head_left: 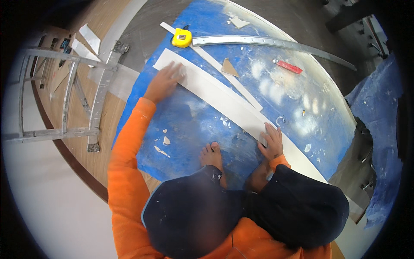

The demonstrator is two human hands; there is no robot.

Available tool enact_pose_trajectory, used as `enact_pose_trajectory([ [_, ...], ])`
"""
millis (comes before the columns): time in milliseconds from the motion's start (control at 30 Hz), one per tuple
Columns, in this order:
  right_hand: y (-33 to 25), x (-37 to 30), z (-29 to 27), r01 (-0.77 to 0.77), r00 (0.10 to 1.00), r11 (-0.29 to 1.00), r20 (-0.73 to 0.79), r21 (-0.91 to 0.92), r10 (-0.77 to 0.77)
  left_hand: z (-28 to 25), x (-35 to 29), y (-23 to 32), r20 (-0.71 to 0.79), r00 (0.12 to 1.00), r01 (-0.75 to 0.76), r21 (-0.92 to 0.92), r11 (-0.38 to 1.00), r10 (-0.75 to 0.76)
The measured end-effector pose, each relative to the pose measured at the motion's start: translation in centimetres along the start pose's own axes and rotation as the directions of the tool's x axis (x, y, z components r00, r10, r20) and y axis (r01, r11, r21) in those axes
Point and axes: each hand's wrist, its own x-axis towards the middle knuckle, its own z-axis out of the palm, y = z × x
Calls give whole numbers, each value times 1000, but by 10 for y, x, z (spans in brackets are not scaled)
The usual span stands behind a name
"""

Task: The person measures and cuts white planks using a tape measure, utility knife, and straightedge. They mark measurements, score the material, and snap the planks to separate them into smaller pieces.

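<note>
A blue tarp [194,125] covers the floor. A long white strip [224,101] lies diagonally across it, from far left to near right. The left hand [164,82] presses flat on the strip's far-left end, fingers spread. The right hand [271,142] grips the strip's near edge, fingers closed on it. A yellow tape measure [181,38] sits beyond.
</note>
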Motion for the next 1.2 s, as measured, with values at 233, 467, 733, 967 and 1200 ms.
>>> enact_pose_trajectory([
  [233,-3,2,-2,22,1000,999,-6,-36,-22,14,5,5,145,970,-188,-50,981,194],
  [467,2,4,3,56,997,998,-48,7,-55,25,-6,3,116,971,-212,11,977,210],
  [733,3,19,-23,143,989,990,25,2,-143,19,-5,59,114,993,38,-30,999,-34],
  [967,94,149,-51,-37,979,993,-203,-110,14,21,18,149,119,835,548,-84,833,-537],
  [1200,156,233,-56,-154,981,893,-177,-423,85,17,36,157,231,747,657,-122,744,-623],
])
